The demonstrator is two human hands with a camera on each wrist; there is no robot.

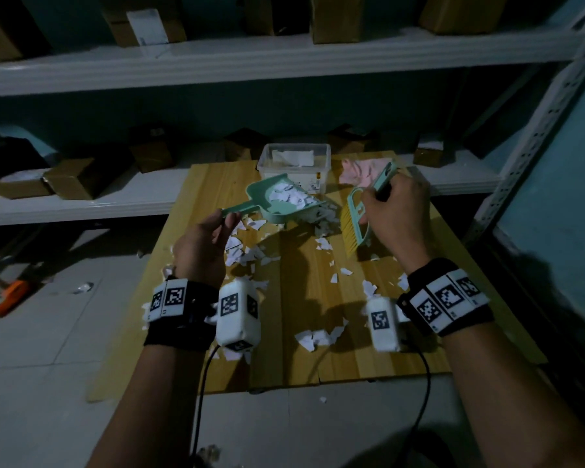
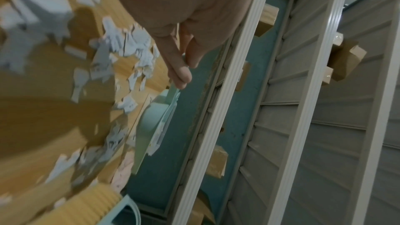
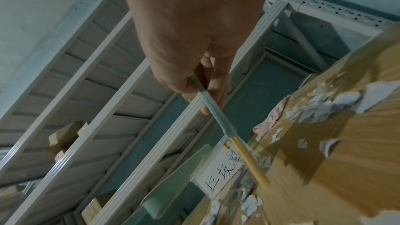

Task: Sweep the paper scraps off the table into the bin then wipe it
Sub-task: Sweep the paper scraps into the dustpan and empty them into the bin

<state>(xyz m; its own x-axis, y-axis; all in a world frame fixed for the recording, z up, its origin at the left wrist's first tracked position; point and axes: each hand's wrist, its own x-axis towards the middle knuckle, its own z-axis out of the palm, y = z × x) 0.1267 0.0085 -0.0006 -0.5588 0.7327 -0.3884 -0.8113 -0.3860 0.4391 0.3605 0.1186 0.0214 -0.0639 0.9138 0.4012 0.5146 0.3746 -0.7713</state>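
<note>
My left hand [image 1: 213, 231] pinches the handle of a mint-green dustpan [image 1: 277, 201], lifted and tilted above the wooden table [image 1: 318, 349], with white scraps piled in it. My right hand [image 1: 395, 211] grips the handle of a mint brush [image 1: 355, 224] with yellow bristles, just right of the pan's mouth. White paper scraps [image 1: 247, 255] lie scattered over the table. A clear plastic bin [image 1: 294, 163] with paper inside stands at the table's far edge, behind the pan. In the left wrist view my fingers [image 2: 177, 67] hold the dustpan [image 2: 151, 122]. In the right wrist view the brush [image 3: 233, 129] points toward the bin [image 3: 218, 170].
A pink cloth [image 1: 362, 170] lies at the far right of the table, beside the bin. White shelves [image 1: 217, 62] with cardboard boxes stand behind. An orange tool [image 1: 11, 295] and a few scraps lie on the tiled floor at left. Cables hang from both wrists.
</note>
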